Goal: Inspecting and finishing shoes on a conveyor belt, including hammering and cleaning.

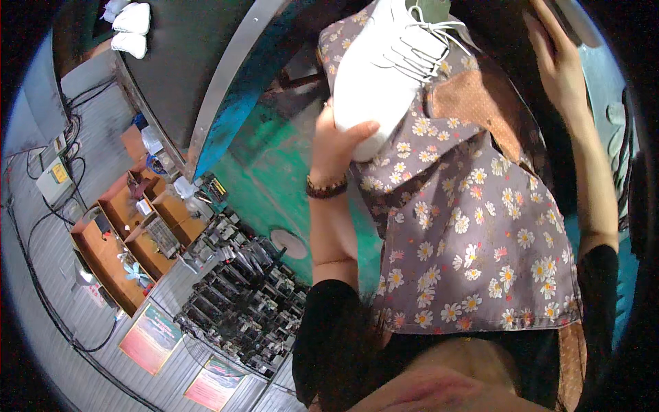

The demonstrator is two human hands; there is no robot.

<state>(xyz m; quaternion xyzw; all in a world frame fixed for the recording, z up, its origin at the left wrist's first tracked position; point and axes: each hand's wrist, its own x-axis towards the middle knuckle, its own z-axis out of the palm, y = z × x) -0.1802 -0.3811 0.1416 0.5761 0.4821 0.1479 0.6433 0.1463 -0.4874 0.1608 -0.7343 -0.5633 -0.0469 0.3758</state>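
I see the floral apron (pixel 473 226) first, since it fills most of the right half of the view: grey-purple cloth dotted with white daisies, hanging down the person's front, with a brown dotted patch (pixel 473 103) near its upper edge. Left of it lies the grey tabletop (pixel 48 288), bent by the lens, carrying open wooden trays (pixel 110 254) with small parts and, beside them, a dense block of dark metal pieces (pixel 240 302). Two reddish flat cards (pixel 151 338) lie at the tabletop's near edge, and black cables (pixel 41 275) trail over its left side.

Higher up, a long dark belt (pixel 178 62) with a metal rim runs diagonally, and a pair of white shoes (pixel 130 27) sits at its far end.

The white lace-up shoe (pixel 384 69) is held up in front of the apron, its toe pointing down and its laces toward the upper right. My left hand (pixel 340 141) is clasped around the toe, with the thumb lying across the front; a beaded bracelet (pixel 327 187) rings that wrist. My right hand (pixel 559 58) is raised at the upper right, apart from the shoe, fingers stretched upward; I cannot tell whether it grips anything.
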